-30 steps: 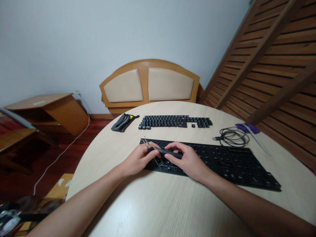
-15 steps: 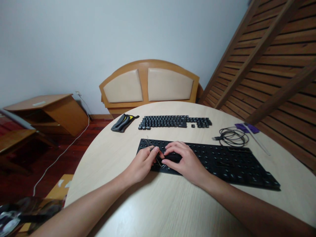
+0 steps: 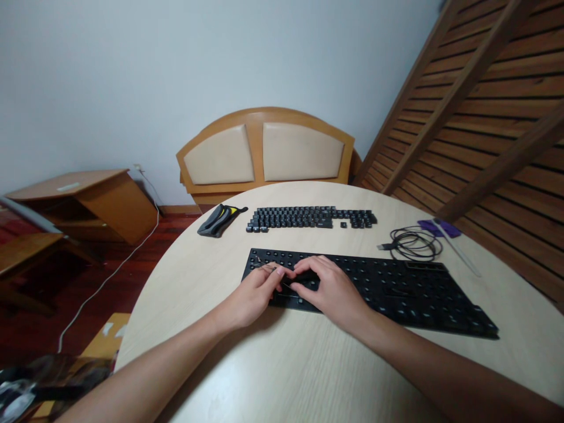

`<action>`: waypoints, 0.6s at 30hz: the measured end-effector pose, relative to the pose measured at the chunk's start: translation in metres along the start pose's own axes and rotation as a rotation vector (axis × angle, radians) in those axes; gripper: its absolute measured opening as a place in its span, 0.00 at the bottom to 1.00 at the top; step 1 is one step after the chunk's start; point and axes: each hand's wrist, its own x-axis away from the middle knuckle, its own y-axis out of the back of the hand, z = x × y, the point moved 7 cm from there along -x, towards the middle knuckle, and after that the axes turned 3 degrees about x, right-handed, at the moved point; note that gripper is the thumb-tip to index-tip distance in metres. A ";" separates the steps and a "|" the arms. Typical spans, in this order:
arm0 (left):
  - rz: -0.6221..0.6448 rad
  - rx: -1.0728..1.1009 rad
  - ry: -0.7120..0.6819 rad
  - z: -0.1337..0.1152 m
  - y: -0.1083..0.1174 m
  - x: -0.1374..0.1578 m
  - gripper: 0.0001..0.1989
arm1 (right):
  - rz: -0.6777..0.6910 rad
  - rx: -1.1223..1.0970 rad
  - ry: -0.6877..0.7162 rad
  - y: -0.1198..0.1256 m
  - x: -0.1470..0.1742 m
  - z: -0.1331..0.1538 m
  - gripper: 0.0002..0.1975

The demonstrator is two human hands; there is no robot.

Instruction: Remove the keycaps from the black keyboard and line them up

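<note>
A black keyboard [image 3: 379,288] lies on the round table, its keycaps off and rows of switches bare. Over its left part, my left hand [image 3: 258,291] is closed on a thin wire tool that looks like a keycap puller [image 3: 258,258]; most of it is hidden by the fingers. My right hand [image 3: 328,288] curls just beside it, thumb and fingertips bent toward the wire's end in a pinch. What sits between those fingertips is too dark and small to make out. Both hands' fingertips nearly meet above the switches.
Loose black keycaps [image 3: 293,217] stand in rows behind the keyboard. A grey and yellow pouch-like item [image 3: 218,221] lies at the left. Toward the right are a coiled USB cable [image 3: 414,244], a purple cloth [image 3: 449,229] and a thin pale stick [image 3: 460,249].
The wire tool has tipped lower in my left hand, so less of it shows. My right fingertips have come closer to the left ones.
</note>
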 end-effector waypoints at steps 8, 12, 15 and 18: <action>0.008 0.009 -0.007 -0.002 0.002 0.000 0.23 | -0.016 -0.027 -0.034 -0.001 0.000 -0.004 0.03; 0.045 -0.057 -0.061 -0.012 0.004 0.002 0.19 | -0.034 -0.188 -0.141 -0.003 0.002 -0.016 0.02; 0.038 -0.136 -0.061 -0.011 0.010 0.000 0.15 | -0.076 -0.339 -0.237 -0.002 0.001 -0.025 0.05; -0.040 -0.183 -0.083 -0.002 0.021 -0.005 0.10 | -0.125 -0.454 -0.300 0.000 0.000 -0.031 0.07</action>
